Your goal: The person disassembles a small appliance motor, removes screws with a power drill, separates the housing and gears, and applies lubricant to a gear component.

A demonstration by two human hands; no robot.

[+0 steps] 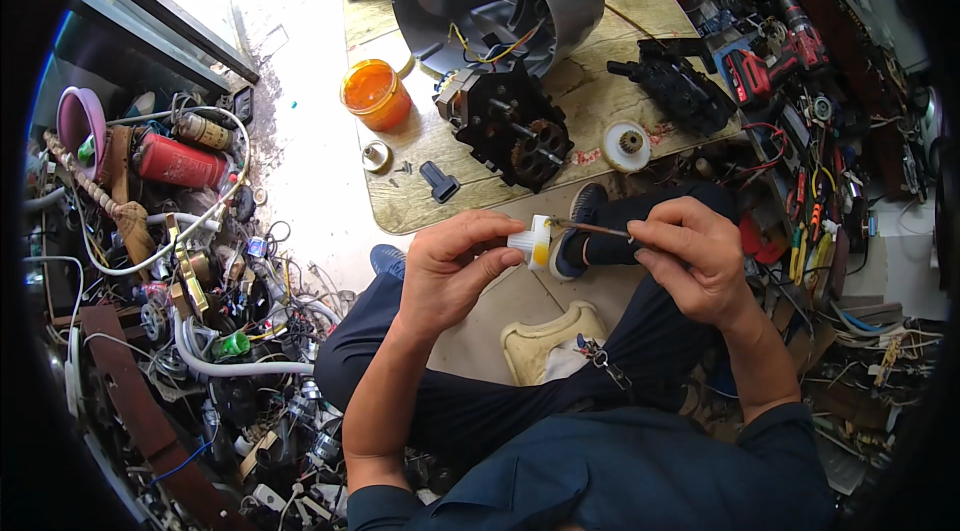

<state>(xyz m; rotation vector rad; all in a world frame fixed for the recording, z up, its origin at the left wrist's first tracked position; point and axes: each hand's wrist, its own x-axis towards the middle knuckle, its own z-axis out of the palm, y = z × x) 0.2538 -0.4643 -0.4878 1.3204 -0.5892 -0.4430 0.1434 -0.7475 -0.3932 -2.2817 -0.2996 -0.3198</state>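
My left hand (455, 266) pinches a white plastic gear (530, 243) by its narrow ribbed end, above my lap. Yellow-orange grease shows on the gear's wider rim. In my right hand (695, 256) is a thin dark stick (598, 228), gripped between thumb and fingers. Its tip meets the rim of the gear. Beyond my hands, on the low wooden table (400, 211), lies a black gearbox (510, 126) with exposed brown gears. A jar of orange grease (376, 99) stands to its left, and a white gear with a metal pinion (628, 146) lies to its right.
A large grey housing (498, 1) with wires stands at the table's back. A small white gear (376, 156), a dark plastic piece (438, 181) and a black part (675, 86) lie on the table. Clutter flanks me, including a red cordless drill (775, 66) and a red cylinder (180, 161).
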